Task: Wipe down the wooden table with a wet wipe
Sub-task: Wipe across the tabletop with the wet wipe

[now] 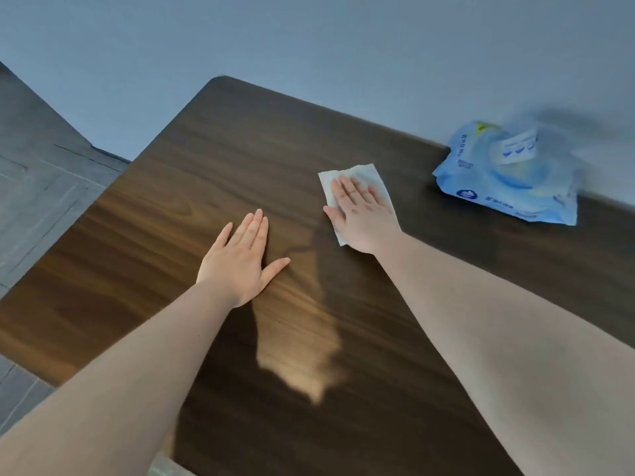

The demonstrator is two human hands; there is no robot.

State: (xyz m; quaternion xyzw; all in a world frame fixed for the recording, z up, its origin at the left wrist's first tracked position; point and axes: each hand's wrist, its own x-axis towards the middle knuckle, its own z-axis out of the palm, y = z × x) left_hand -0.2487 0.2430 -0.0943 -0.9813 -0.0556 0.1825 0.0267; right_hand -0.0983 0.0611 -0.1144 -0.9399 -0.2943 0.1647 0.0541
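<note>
A dark wooden table (pixel 213 159) fills most of the view, with its far edge against a wall. A white wet wipe (pixel 371 176) lies flat on the table, right of centre. My right hand (pixel 362 214) presses flat on the wipe with its fingers spread, covering the wipe's lower half. My left hand (pixel 240 259) rests palm down on the bare wood to the left, holding nothing. A damp streak shows on the wood between the two hands.
A blue pack of wet wipes (pixel 505 176) lies at the table's far right, by the grey-blue wall (pixel 309 46), its flap lifted. Grey floor tiles (pixel 41 187) show past the table's left edge and rounded far-left corner.
</note>
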